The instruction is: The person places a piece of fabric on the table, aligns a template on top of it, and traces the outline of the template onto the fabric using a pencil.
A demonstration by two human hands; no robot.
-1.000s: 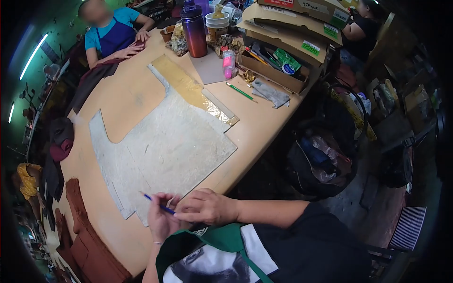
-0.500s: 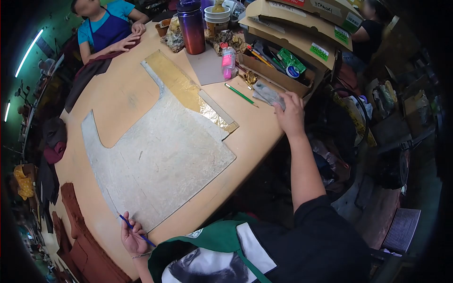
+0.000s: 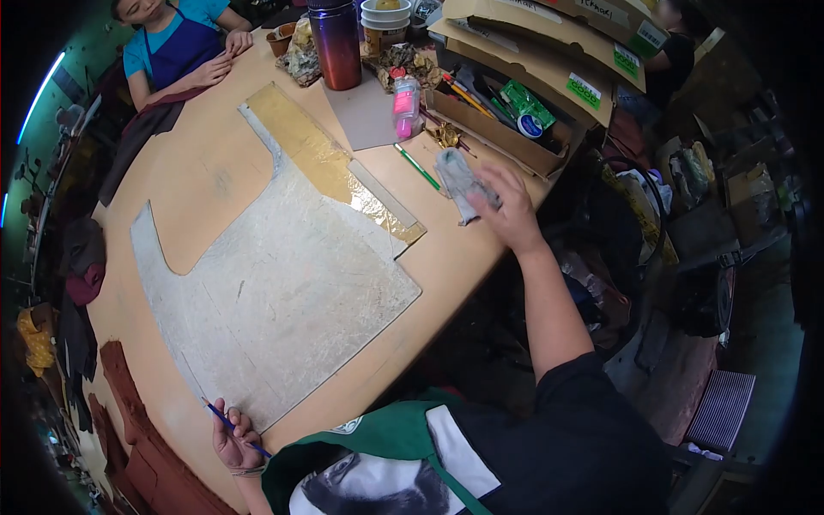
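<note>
A large pale-grey cutting pattern (image 3: 275, 292), scuffed on its surface, lies flat on the table, with a tape-covered tan strip (image 3: 292, 129) along its upper right side. My left hand (image 3: 234, 438) is at the pattern's lower corner, fingers closed around a blue pencil (image 3: 225, 419). To the right of the pattern, my right hand (image 3: 508, 206) grips a grey rag (image 3: 457, 176) at its side; the fingers are slightly blurred. A green pencil (image 3: 417, 166) lies on the table just left of the rag.
Behind the rag stands a cardboard tray (image 3: 498, 129) of pens and small items, beside stacked boxes (image 3: 549, 51). A pink-labelled bottle (image 3: 406, 107) and a tumbler (image 3: 336, 47) stand farther back. Brown cut pieces (image 3: 146, 438) lie at left. Another person (image 3: 184, 51) sits across the table.
My right hand has drawn the grey rag toward the left and nearer to me, away from the tray. My left hand keeps the blue pencil in nearly the same place. The view has shifted slightly.
</note>
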